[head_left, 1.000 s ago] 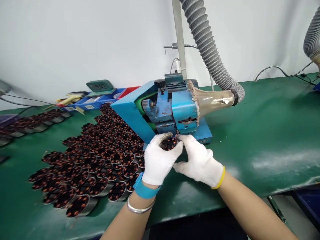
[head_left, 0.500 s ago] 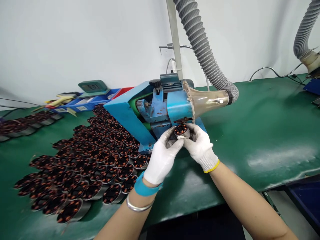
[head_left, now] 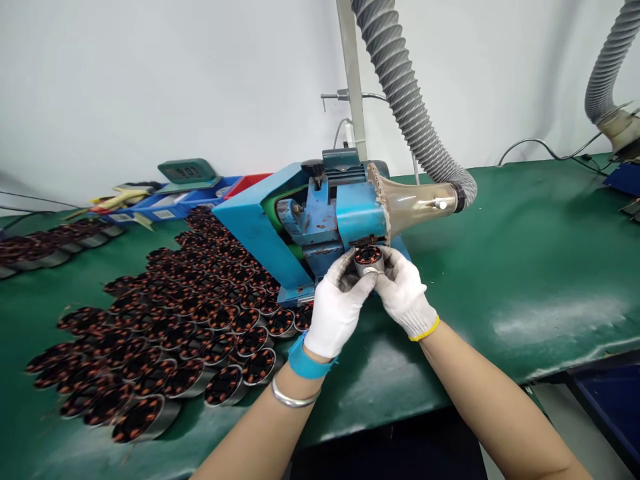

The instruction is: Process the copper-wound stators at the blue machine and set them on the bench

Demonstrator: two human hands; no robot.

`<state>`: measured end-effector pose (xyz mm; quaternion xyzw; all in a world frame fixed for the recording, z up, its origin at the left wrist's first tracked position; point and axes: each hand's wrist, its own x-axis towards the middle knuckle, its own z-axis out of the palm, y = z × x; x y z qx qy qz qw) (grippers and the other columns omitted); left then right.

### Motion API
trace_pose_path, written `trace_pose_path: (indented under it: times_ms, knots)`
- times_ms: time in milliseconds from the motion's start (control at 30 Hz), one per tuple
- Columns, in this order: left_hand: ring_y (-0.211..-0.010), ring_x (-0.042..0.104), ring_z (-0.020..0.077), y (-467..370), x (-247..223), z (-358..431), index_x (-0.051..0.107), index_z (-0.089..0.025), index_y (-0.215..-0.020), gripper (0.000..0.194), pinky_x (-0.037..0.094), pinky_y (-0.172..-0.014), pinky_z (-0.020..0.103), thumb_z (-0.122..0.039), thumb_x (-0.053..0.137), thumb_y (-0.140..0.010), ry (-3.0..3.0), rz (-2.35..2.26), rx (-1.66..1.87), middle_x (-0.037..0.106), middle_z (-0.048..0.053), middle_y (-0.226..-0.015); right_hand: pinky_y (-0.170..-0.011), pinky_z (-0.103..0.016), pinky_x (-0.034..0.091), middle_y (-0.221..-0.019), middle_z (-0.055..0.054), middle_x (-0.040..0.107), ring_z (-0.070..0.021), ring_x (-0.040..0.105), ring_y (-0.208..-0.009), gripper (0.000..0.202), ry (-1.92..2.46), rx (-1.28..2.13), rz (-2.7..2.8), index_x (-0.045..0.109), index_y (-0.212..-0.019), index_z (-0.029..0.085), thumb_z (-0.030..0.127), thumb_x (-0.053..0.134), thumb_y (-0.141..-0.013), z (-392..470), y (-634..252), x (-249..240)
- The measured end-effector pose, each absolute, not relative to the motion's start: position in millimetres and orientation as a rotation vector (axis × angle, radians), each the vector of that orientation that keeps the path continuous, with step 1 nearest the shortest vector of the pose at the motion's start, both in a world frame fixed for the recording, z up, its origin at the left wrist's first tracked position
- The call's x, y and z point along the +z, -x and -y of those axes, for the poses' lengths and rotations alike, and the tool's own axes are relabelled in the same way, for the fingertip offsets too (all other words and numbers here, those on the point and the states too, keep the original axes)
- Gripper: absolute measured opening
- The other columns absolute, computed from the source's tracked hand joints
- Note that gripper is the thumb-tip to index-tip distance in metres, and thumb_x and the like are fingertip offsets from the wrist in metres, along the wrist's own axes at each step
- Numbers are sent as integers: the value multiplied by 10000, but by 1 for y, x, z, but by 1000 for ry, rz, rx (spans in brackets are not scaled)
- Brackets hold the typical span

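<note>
Both of my hands wear white gloves and grip one round metal part [head_left: 369, 260] with copper windings on its upper face. My left hand [head_left: 343, 300] holds its left side, and my right hand [head_left: 403, 287] holds its right side, with the thumbs at the front. The part is at the front of a blue machine [head_left: 317, 223], just under a dark slot. A clear funnel [head_left: 417, 205] joins the machine's right side to a grey ribbed hose [head_left: 405, 87]. Many similar wound parts [head_left: 220, 347] stand on the green table to the left.
More wound parts [head_left: 55, 247] lie in a row at the far left of the green table [head_left: 525, 267]. Behind are blue bins [head_left: 170, 203], a red bin [head_left: 245, 185] and a small digital display [head_left: 187, 171]. Another hose [head_left: 607, 73] hangs at the right.
My left hand and the held part have shifted slightly to the right. My right hand has barely moved, and both hands still grip the part.
</note>
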<state>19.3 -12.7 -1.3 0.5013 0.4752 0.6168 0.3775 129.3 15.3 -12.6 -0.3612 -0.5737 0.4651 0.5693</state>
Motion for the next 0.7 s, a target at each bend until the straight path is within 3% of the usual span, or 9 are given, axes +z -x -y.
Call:
trace_pose_path:
  times_ms: [200, 433, 700]
  knots:
    - [-1124, 624, 263, -19, -4, 9, 593, -141, -1161, 555, 474, -1011, 424, -409, 734, -695, -1272, -1160, 1588, 677, 119, -1194, -901, -349, 520, -1026, -81, 691, -213, 660, -950, 351, 834, 1111, 1286, 561, -1064, 177, 275, 604, -730, -16, -125, -13]
    - [-1194, 578, 301, 2, -1, 32, 511, -202, -1322, 693, 510, -973, 438, -372, 721, -684, -1206, -963, 1458, 592, 117, -1328, -981, -387, 474, -1159, -87, 621, -235, 591, -1092, 430, 792, 896, 1594, 586, -1146, 204, 308, 672, -738, 1, -132, -8]
    - [-1097, 638, 280, 12, 2, 32, 556, -163, -1155, 604, 513, -970, 434, -248, 785, -603, -1237, -1050, 1443, 663, 130, -1191, -1063, -416, 410, -1320, -115, 520, -258, 502, -1234, 470, 714, 811, 1846, 575, -1210, 204, 344, 649, -767, 6, -140, 6]
